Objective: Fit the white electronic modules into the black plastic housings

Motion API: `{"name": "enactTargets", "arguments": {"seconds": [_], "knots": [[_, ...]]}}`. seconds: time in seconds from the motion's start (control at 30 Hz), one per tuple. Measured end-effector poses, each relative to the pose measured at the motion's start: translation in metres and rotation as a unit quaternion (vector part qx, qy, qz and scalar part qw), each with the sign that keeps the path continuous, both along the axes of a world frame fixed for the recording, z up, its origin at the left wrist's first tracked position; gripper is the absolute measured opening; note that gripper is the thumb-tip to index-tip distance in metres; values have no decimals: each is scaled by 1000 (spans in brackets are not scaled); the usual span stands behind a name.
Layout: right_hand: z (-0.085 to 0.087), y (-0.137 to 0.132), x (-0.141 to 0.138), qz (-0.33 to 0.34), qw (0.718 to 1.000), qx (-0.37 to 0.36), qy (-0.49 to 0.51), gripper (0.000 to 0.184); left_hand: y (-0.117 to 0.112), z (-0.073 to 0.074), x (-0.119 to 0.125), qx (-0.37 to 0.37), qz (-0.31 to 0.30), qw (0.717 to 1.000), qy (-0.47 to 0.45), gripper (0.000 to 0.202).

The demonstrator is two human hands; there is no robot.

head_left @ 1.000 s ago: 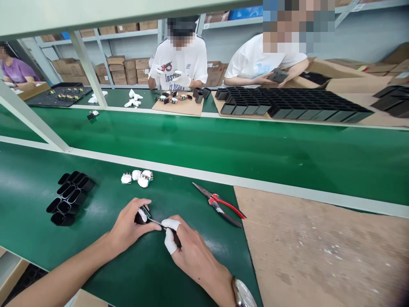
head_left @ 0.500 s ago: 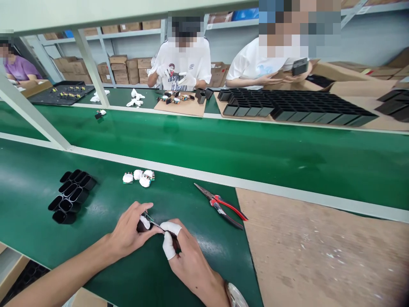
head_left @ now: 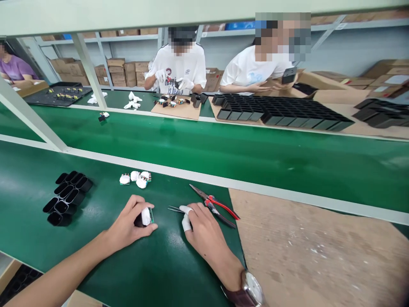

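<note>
My left hand (head_left: pixel 131 224) is closed around a circuit board with a white blob (head_left: pixel 146 216), its green edge facing right. A dark part, apparently a black case, shows behind it, mostly hidden by my fingers. To the right, my right hand (head_left: pixel 204 230) pinches a pair of tweezers (head_left: pixel 174 209), their tips pointing left and apart from the board. White finger cots cover its thumb and forefinger. Just beyond that hand lie long-nose pliers (head_left: pixel 212 204) with red and black handles. Several white-topped circuit boards (head_left: pixel 142 182) rest beyond my left hand.
Several black open cases (head_left: pixel 68 194) stand grouped at left. A worn brown board (head_left: pixel 313 251) covers the bench's right side. Past a pale rail (head_left: pixel 153 167) runs a green belt (head_left: pixel 198 140) with a small part (head_left: pixel 102 117) on it. Co-workers sit opposite, near rows of black cases (head_left: pixel 287 108).
My right hand has drawn back to the right with the tweezers, away from the board. My left hand still holds the board, now turned so its white face shows.
</note>
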State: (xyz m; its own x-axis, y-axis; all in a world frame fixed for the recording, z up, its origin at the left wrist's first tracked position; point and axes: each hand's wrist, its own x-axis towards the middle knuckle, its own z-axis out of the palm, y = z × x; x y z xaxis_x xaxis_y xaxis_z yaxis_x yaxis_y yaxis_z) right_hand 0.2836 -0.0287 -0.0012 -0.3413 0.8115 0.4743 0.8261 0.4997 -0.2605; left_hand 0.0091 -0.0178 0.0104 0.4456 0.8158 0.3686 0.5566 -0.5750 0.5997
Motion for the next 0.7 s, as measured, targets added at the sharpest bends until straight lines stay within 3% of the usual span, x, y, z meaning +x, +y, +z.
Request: {"name": "enactTargets", "arguments": {"seconds": [0.1,0.23,0.47,0.7], "knots": [[8,-4,-7,56,996,-8,64,28,1,-8,0,-7,-79,997,11,62],[16,-17,-27,185,963,-79,178,53,1,-12,-1,-85,-132,987,-17,88],[13,-20,-40,202,959,-74,186,58,-3,-2,-8,-199,-131,971,1,90],[19,-23,-40,206,972,-49,104,51,-4,-4,-11,-198,-130,971,13,86]]}}
